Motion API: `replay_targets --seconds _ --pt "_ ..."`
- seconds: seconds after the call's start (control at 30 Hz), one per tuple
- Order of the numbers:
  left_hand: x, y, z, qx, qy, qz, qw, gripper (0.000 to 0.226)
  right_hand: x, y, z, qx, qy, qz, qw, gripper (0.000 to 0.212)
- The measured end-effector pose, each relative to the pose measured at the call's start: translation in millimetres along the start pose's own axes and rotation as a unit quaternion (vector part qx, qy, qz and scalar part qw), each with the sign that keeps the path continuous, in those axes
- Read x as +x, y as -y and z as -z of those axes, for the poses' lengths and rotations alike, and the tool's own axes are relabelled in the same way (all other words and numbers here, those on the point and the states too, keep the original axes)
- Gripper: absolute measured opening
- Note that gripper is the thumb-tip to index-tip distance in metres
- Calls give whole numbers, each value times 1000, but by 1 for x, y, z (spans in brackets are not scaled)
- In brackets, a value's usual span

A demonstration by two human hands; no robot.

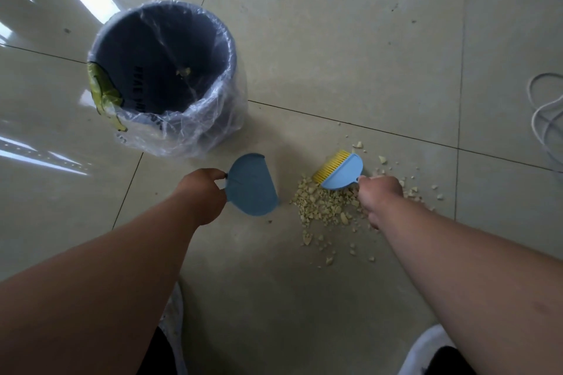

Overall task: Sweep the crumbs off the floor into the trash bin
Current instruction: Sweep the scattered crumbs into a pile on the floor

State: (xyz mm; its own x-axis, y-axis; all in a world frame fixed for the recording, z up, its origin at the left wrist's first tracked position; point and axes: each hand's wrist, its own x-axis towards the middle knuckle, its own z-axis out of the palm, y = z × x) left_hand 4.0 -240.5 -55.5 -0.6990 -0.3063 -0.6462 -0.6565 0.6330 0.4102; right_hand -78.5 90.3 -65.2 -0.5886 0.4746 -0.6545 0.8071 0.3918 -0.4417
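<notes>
Loosely heaped, the pale yellow crumbs (327,207) are lying on the tiled floor (335,55), well to the right of the trash bin (164,70) and nearer the person. One small scrap is sitting inside the bin. Dark lettering is showing on the bin's inner wall, but it is reversed and too blurred to read. Directly over the pile, the right hand (379,195) is gripping the handle of one blue brush (342,172), its yellow bristles pointing towards the bin. Between the pile and the bin, the left hand (202,195) is pinching the handle of one blue dustpan (251,184), just short of the pile's edge. A clear plastic liner (213,128) is draping over the bin's rim. Far right of the bin, a white cable (545,119) is looping.
</notes>
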Motion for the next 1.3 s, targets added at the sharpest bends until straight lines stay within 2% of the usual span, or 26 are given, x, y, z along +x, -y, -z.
replay_targets --seconds 0.17,0.3,0.53,0.7,1.03,1.3 --pt "-1 -7 4 43 -20 -21 999 50 -9 -1 0 23 29 49 998 31" --pt "-3 4 11 54 -16 -14 998 51 -30 2 -15 -30 95 114 988 27" --pt "-4 18 14 39 -13 -8 999 51 -44 -5 -48 -100 164 141 971 30" --pt "-3 20 11 49 2 -14 999 55 -31 -11 -37 -132 134 140 972 29" --pt "-6 10 3 60 4 -21 998 57 13 -26 32 -173 42 129 976 30" --pt "-11 7 5 44 8 -25 999 56 -5 -19 32 -152 61 149 975 31"
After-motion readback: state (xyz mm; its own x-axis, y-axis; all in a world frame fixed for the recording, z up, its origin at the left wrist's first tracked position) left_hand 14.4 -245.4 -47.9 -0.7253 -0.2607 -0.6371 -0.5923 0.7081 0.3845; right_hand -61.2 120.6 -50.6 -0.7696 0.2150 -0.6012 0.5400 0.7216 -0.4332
